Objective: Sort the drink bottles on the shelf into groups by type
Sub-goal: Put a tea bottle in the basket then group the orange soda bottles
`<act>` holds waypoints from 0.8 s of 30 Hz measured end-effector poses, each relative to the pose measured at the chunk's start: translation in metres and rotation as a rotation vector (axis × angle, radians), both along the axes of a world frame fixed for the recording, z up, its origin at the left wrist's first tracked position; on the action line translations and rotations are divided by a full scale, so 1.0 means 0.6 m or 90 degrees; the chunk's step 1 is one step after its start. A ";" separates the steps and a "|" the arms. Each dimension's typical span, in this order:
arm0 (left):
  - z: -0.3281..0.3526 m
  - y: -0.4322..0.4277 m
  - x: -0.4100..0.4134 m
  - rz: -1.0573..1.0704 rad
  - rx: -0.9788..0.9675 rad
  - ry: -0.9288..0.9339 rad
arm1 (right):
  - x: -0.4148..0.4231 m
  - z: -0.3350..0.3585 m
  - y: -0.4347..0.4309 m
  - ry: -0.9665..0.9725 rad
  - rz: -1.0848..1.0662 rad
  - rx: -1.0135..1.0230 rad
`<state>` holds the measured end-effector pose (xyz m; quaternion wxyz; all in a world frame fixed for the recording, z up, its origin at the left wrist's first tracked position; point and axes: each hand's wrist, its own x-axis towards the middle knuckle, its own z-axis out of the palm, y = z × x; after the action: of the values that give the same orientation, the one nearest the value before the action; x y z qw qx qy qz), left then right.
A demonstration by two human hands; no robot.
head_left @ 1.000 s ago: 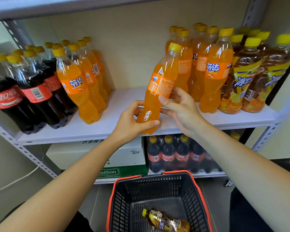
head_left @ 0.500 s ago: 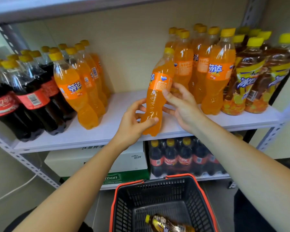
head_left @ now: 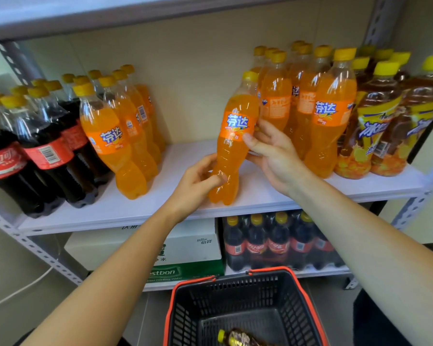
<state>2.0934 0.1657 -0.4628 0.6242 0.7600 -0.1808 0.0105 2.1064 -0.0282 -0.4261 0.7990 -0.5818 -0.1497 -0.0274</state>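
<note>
An orange soda bottle (head_left: 235, 136) with a yellow cap stands tilted at the middle of the white shelf (head_left: 175, 196). My left hand (head_left: 198, 181) grips its lower part. My right hand (head_left: 270, 151) holds it at the label, thumb on the front. On the left stand several cola bottles (head_left: 38, 151) and several orange soda bottles (head_left: 120, 136). On the right stands another group of orange soda bottles (head_left: 320, 113), then several iced tea bottles (head_left: 385, 126).
A black basket with an orange rim (head_left: 248, 272) sits below, one iced tea bottle (head_left: 238, 339) lying in it. The lower shelf holds cartons (head_left: 185, 248) and more cola bottles (head_left: 273, 243). A grey shelf post (head_left: 35, 248) slopes down at the left.
The held orange bottle has turned so its label faces me and has come more upright. Both hands stayed on it and shifted slightly.
</note>
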 end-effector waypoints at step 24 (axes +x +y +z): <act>0.024 -0.008 0.007 0.081 -0.012 -0.206 | -0.013 0.051 -0.027 -0.148 -0.046 -0.200</act>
<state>2.0977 0.1611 -0.4484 0.5920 0.7524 -0.2306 0.1739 2.0985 -0.0445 -0.3957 0.6740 -0.6975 -0.2223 -0.0990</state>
